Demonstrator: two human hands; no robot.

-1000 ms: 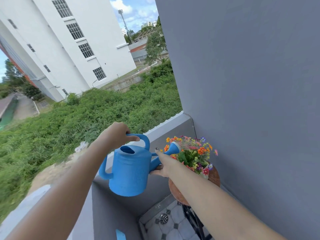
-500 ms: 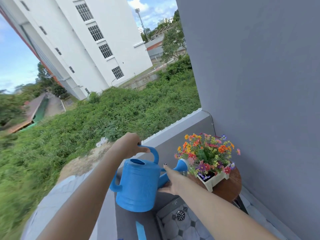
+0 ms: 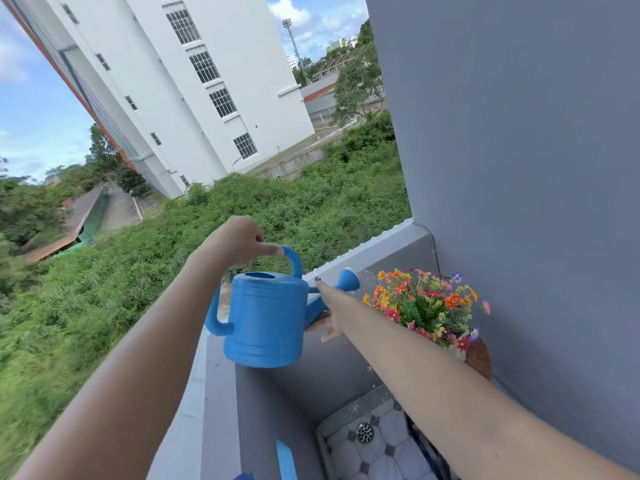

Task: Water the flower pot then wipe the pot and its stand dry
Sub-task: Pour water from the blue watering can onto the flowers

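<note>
A blue watering can hangs in the air over the balcony corner. My left hand grips its top handle. My right hand holds the spout from below, thumb along the top. The spout's rose points right, level with the flower tops, and a faint spray shows beside it. The flowers, orange, red, yellow and purple, fill a pot whose white rim is mostly hidden behind my right forearm. Only a sliver of the round brown stand top shows by the wall.
A grey wall rises on the right. The grey balcony parapet runs along the left and far side, with a drop to green bushes beyond. A tiled floor with a metal drain lies below. A blue strip leans inside the parapet.
The can has been lifted and levelled, its rose now up beside the flower tops. The view has shifted, and my right forearm now covers most of the pot and stand.
</note>
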